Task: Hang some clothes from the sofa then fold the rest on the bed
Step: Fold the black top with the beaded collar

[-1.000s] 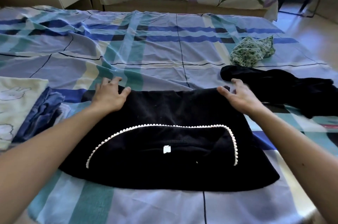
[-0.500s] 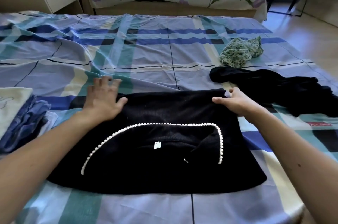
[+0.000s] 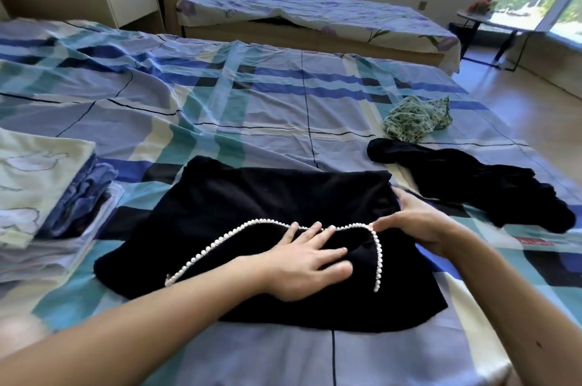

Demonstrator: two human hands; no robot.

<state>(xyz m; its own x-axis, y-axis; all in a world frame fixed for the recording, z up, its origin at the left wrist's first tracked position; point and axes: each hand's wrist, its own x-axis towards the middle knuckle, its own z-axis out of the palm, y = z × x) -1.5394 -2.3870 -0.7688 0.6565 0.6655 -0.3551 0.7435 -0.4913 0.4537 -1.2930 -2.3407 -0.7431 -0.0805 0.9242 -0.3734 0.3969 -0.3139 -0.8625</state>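
A black top (image 3: 252,206) with a white pearl trim along its neckline lies spread on the checked bed (image 3: 252,108) in front of me. My left hand (image 3: 307,263) presses flat on its middle, fingers straight, just below the pearl line. My right hand (image 3: 419,222) holds the top's right edge, thumb on the pearl trim and fingers curled round the fabric. A second black garment (image 3: 466,184) lies crumpled to the right, and a green floral garment (image 3: 415,119) sits bunched beyond it.
A stack of folded clothes (image 3: 47,190) stands at the bed's left edge. Beyond the bed is a sofa (image 3: 315,14) under a floral sheet, a white cabinet (image 3: 126,1) at the back left, and a small side table (image 3: 478,17) by the window.
My left hand left the top's far left corner and now presses on its middle. My right hand slid nearer along the right edge to the pearl trim. The camera tilted up.
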